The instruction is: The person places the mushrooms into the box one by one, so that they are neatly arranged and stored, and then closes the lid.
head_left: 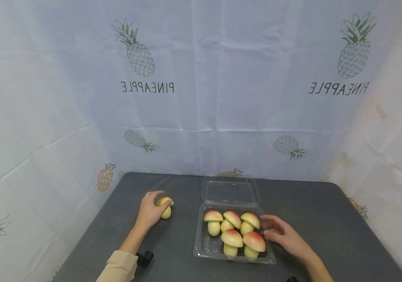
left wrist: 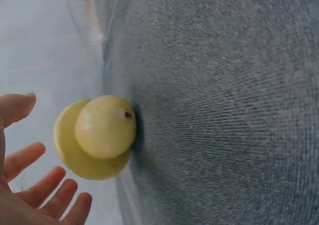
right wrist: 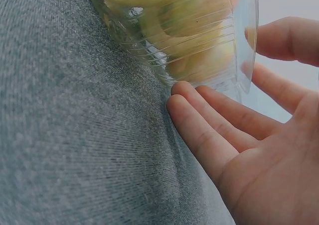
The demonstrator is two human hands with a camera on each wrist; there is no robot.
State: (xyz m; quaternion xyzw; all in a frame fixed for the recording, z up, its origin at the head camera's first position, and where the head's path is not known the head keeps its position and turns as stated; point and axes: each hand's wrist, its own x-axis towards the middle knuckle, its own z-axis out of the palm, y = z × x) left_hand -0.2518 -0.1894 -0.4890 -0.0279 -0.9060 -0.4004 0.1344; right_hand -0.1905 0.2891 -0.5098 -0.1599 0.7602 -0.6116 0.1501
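A yellow mushroom-shaped piece (head_left: 166, 213) lies on the table at the left. My left hand (head_left: 152, 208) reaches over it with thumb and fingers spread. In the left wrist view the fingers stand apart around the yellow piece (left wrist: 102, 135), with a gap between. To the right is a clear plastic clamshell box (head_left: 206, 246), lid up, holding several similar mushroom-shaped pieces (head_left: 232, 238) with reddish caps. My right hand (head_left: 282, 234) is at the box's right side. Its fairly straight fingertips are right at the clear wall (right wrist: 209, 60) in the right wrist view.
The box's hinged lid (head_left: 230, 192) lies back toward the far edge of the dark grey table (head_left: 172, 250). White cloth (head_left: 208, 98) printed with pineapples hangs behind the table and along both sides.
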